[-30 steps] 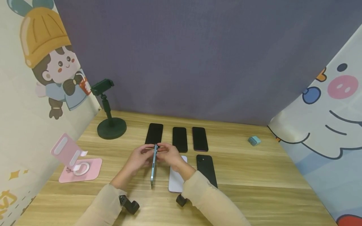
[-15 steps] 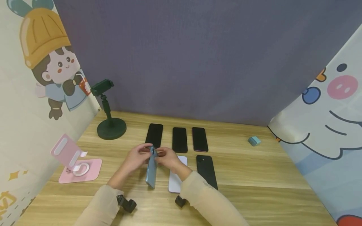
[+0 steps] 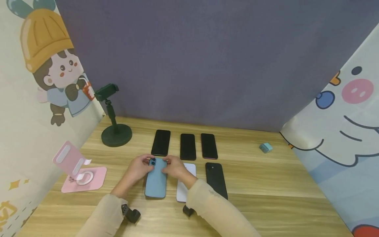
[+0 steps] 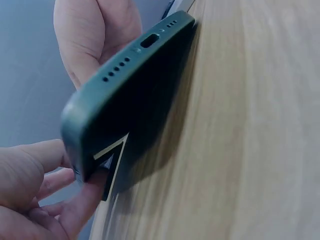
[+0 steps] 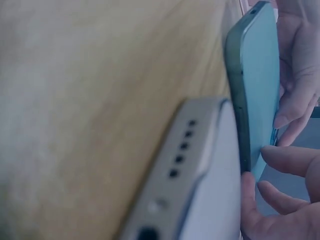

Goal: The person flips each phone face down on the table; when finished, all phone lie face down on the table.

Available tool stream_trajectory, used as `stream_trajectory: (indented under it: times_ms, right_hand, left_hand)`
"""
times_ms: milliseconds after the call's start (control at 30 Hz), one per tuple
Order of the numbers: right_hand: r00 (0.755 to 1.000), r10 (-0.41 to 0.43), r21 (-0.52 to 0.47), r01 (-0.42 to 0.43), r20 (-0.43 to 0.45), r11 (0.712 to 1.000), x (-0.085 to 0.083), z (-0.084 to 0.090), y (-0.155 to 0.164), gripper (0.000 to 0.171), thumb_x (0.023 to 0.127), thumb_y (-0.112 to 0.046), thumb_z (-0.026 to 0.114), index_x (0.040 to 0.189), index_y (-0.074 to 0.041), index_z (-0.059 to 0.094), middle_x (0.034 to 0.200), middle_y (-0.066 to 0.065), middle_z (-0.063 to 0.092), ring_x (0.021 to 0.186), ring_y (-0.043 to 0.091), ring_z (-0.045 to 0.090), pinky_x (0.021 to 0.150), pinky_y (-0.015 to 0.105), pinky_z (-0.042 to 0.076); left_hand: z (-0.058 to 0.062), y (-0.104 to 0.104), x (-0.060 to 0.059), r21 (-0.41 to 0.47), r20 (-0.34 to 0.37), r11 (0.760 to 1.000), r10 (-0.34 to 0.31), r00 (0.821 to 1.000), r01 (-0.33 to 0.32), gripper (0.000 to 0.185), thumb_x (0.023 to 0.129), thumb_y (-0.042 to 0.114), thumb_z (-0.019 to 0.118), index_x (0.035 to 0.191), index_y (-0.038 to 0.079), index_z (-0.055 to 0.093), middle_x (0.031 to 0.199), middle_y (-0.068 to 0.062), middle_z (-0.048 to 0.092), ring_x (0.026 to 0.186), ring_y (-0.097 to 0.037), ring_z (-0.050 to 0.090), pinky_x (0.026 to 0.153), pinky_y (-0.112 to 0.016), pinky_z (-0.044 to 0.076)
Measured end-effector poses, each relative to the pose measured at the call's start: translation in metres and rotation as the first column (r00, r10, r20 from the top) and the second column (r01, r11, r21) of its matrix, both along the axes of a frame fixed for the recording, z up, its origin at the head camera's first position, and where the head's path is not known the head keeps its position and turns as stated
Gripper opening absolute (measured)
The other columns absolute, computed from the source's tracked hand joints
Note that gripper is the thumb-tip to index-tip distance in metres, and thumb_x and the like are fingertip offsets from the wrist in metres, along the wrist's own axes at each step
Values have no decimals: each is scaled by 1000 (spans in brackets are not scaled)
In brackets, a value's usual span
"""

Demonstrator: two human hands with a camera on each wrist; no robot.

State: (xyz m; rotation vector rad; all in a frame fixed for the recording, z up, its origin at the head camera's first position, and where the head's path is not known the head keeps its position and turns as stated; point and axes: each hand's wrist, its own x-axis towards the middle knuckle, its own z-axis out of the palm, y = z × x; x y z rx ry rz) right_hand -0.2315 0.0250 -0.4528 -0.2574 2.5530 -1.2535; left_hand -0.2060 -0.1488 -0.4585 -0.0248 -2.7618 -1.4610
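Note:
A light blue phone (image 3: pixel 155 181) lies back side up just over the table, its camera lenses at the far left corner. My left hand (image 3: pixel 139 168) pinches that corner between thumb and fingers. At the far right corner, my right hand (image 3: pixel 175 167) pinches the phone's edge. In the left wrist view, the phone's port end (image 4: pixel 120 70) stands tilted off the wood with its dark screen side facing down. Close by on the right, a white phone (image 3: pixel 182 191) lies partly hidden under my right wrist; its edge (image 5: pixel 185 155) fills the right wrist view's foreground.
Black phones (image 3: pixel 161 142) (image 3: pixel 188 146) (image 3: pixel 209 146) lie in a row behind my hands. Another black phone (image 3: pixel 215 177) lies right, partly beneath my sleeve. A pink folding stand (image 3: pixel 84 179) and a dark green phone stand (image 3: pixel 116 135) are left. A small teal block (image 3: pixel 265 147) sits far right.
The blue phone has turned from standing on its edge to nearly flat, its back now facing up. My hands have moved slightly toward me with it.

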Motion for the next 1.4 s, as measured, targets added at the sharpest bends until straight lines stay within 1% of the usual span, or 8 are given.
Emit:
stream_trajectory:
  times_ms: [167,467,733,900,1033,1200,1300,1400]
  right_hand:
    - [1000,4,68,-3,-4,998,-2,-1,-2,43,82,-8,77,123,-9,64,107,6,63,97,20,60,82,33,51]
    - [1000,13,107,-11,-19,994,-3,2,-2,43,79,-7,79,120,-9,64,102,5,65,92,17,59,81,31,51]
    - [999,37,140,-33,-25,990,-5,6,-3,45,79,-5,78,120,-6,63,94,4,63,81,15,56,74,29,50]
    - [996,82,180,-78,-15,981,-11,9,0,41,80,-8,78,119,-6,64,93,3,63,80,14,56,72,28,50]
    - [997,43,155,-34,-57,987,-29,10,1,38,87,-14,73,123,-6,63,89,4,64,75,17,60,66,30,51]
    - [989,-35,116,52,-143,992,-49,4,-3,43,90,-20,71,129,-8,59,104,10,62,97,24,59,79,35,51]
    - [987,-62,85,75,-145,994,-56,0,-7,42,90,-20,72,129,-10,60,114,14,63,106,27,59,85,37,51]
    - [988,-104,18,106,-117,994,-60,-2,-10,40,88,-17,73,126,-10,63,114,15,64,104,28,61,81,35,52]
  left_hand:
    - [0,-2,0,-40,20,999,-7,1000,8,36,80,1,71,116,-2,65,86,-12,64,81,-26,61,68,-38,51]
    - [-3,-1,-2,-59,28,997,-40,999,41,39,79,0,70,117,-5,63,111,-28,62,99,-38,63,81,-47,54]
    - [-1,2,-4,-216,25,973,-79,997,82,38,80,4,75,116,-4,64,105,-20,61,96,-35,60,79,-47,53]
    - [1,-2,-8,-207,58,972,-104,993,114,39,82,7,75,117,-4,63,103,-18,60,94,-33,60,78,-45,54]
    - [2,-10,-25,-112,25,987,-113,993,116,43,84,9,72,123,-6,59,104,-20,63,96,-35,61,79,-47,52]
    - [-4,-18,-55,-29,-16,995,-95,995,95,48,90,13,68,132,-5,53,114,-24,59,108,-40,57,87,-49,49]
    - [-10,-20,-68,-13,-5,995,-95,995,95,48,93,16,67,135,-2,52,120,-25,58,112,-40,56,89,-50,49]
    - [-15,-19,-76,-7,-7,995,-98,995,98,47,93,15,67,134,-2,53,120,-26,58,111,-39,56,89,-49,49]
